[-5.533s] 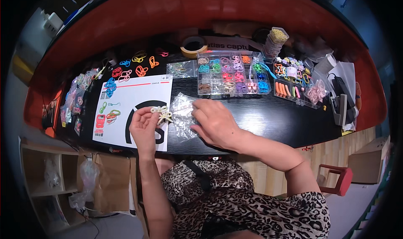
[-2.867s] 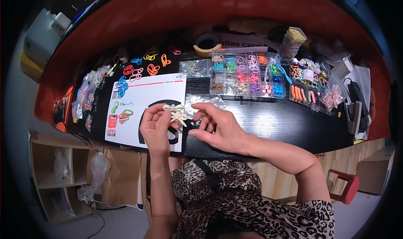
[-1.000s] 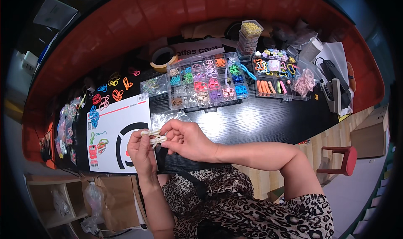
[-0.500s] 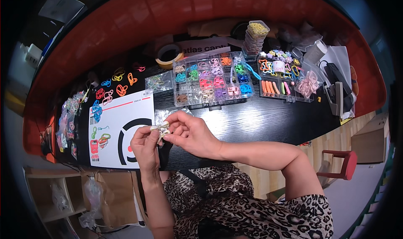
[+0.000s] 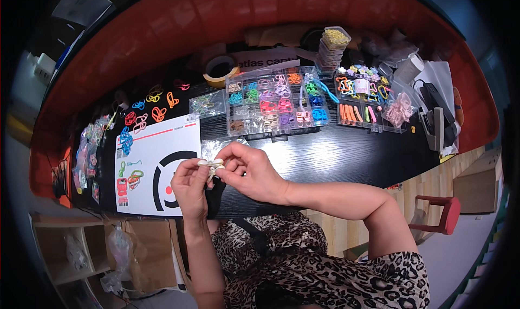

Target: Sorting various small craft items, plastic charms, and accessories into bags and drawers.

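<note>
Left hand (image 5: 190, 188) and right hand (image 5: 250, 171) meet near the front edge of the black surface (image 5: 346, 153), each pinching one side of a cream bow-shaped cord piece (image 5: 216, 162) between thumb and fingers. Fingertips hide much of the piece, which is held up between the two, near the right edge of a white printed sheet (image 5: 142, 149). Whether the hands pull or press on it cannot be told.

That sheet carries most of the visible print: a heavy black broken ring with a red dot inside, a red stripe along its far edge, and a line of characters too small to read. Blue loops (image 5: 126, 142) lie over its far left corner.

Just beyond the hands is a crinkled clear bag (image 5: 219, 145). Farther off, a clear compartment box (image 5: 253, 114) holds small loops sorted mostly by colour. Behind it, a pale paper strip (image 5: 260, 59) shows large dark lettering, beside a yellow tape roll (image 5: 207, 81).

To the box's right, a second clear case (image 5: 348, 97) holds coloured pieces and a round white-labelled item (image 5: 362, 87), its label too small to make out. Stacked clear tubs (image 5: 330, 55) stand behind, yellow bits in the uppermost.
</note>
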`<state>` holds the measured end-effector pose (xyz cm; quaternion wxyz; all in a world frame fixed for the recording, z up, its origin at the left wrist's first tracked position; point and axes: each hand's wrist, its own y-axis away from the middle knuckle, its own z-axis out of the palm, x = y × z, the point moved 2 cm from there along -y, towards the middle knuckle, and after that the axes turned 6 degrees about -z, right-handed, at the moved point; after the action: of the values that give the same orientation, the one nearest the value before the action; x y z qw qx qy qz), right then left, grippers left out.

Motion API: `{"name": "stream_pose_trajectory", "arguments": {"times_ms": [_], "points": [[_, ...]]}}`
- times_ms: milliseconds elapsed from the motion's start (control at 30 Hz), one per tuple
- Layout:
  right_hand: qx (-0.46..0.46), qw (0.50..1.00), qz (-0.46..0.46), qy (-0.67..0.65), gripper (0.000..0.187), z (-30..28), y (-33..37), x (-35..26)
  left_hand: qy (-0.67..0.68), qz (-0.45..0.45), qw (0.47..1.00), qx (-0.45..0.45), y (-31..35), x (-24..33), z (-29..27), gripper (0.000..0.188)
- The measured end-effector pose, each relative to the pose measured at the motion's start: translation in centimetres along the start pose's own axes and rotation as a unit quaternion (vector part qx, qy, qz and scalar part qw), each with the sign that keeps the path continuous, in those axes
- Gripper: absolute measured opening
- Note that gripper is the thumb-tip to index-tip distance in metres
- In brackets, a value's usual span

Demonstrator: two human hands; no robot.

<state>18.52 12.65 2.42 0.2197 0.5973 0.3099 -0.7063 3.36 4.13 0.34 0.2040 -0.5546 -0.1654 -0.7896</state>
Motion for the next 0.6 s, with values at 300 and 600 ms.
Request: {"name": "stream_pose_trajectory", "arguments": {"times_ms": [300, 600], "points": [[0.016, 0.997, 0.005, -0.081, 0.023, 0.4, -0.1, -0.1, 0.003, -0.012, 1.0, 0.019, 0.0, 0.3, 0.1, 0.018], [0.025, 0.991, 0.006, -0.13, 0.023, 0.4, -0.2, 0.9, -0.01, -0.01, 1.0, -0.001, 0.1, 0.1, 0.5, 0.021]]}}
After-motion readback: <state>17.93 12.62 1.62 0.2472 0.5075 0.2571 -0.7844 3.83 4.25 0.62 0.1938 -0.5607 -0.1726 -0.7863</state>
